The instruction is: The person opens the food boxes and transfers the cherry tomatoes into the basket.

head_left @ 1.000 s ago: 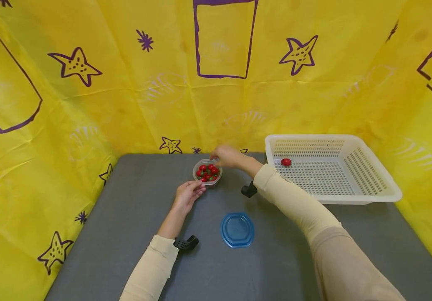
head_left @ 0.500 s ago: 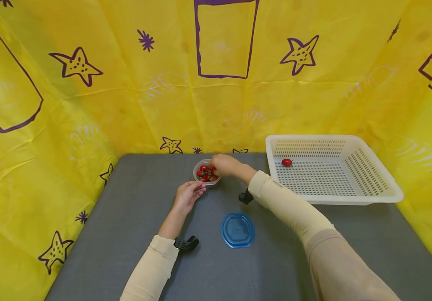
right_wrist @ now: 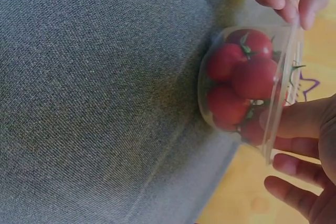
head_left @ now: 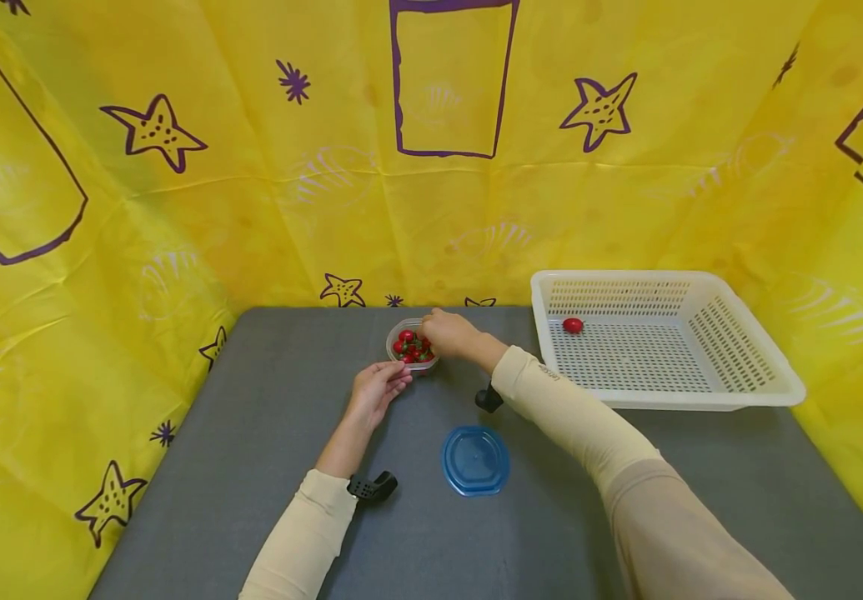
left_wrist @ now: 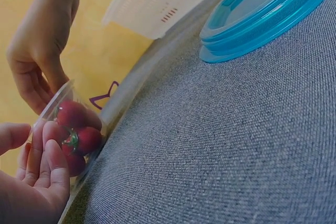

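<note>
A small clear plastic container [head_left: 393, 354] of red cherry tomatoes [right_wrist: 254, 77] with green stems stands near the table's back edge. My left hand [head_left: 378, 389] pinches its near rim between thumb and fingers, as the right wrist view shows. From the right, my right hand [head_left: 452, 335] reaches over the opposite rim. Its thumb [right_wrist: 296, 119] dips inside against a tomato, while other fingers [right_wrist: 291, 192] spread outside the rim. I cannot tell whether that tomato is pinched, since the forefinger's tip is hidden. The left wrist view shows tomatoes through the container wall [left_wrist: 79, 129].
A blue lid [head_left: 475, 461] lies on the grey table [head_left: 266, 467] in front of the container. At the right stands a white perforated basket [head_left: 739, 396] with one tomato [head_left: 573, 326] in its left corner. Yellow patterned cloth [head_left: 446, 217] rises behind and at both sides.
My right hand has gone from above the container's far rim down into its right side, with the forearm shifting slightly left. The left hand keeps its hold on the rim.
</note>
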{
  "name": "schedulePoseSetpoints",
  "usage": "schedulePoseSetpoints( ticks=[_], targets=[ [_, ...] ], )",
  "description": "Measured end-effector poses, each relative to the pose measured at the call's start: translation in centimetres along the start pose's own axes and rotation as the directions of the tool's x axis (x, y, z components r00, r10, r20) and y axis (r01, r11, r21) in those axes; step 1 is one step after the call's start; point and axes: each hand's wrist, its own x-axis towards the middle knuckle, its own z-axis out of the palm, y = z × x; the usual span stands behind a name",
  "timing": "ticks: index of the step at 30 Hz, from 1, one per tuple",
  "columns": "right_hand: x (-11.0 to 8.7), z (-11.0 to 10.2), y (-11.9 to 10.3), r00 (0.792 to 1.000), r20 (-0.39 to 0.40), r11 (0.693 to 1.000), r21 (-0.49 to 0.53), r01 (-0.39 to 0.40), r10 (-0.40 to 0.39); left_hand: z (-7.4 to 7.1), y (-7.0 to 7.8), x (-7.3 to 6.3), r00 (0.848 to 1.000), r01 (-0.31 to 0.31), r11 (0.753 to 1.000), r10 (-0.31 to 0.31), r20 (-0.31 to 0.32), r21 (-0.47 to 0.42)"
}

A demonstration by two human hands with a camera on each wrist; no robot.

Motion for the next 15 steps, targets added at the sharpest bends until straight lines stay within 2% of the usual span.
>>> schedulePoseSetpoints(
  ticks=[15],
  targets=[
    [0.41,0.98,0.36,0.996,-0.086,0.999,-0.032,0.022,-0.025,0.09,-0.08,0.12,1.000,-0.003,1.000,0.003,-0.011,-0.005]
  ],
)
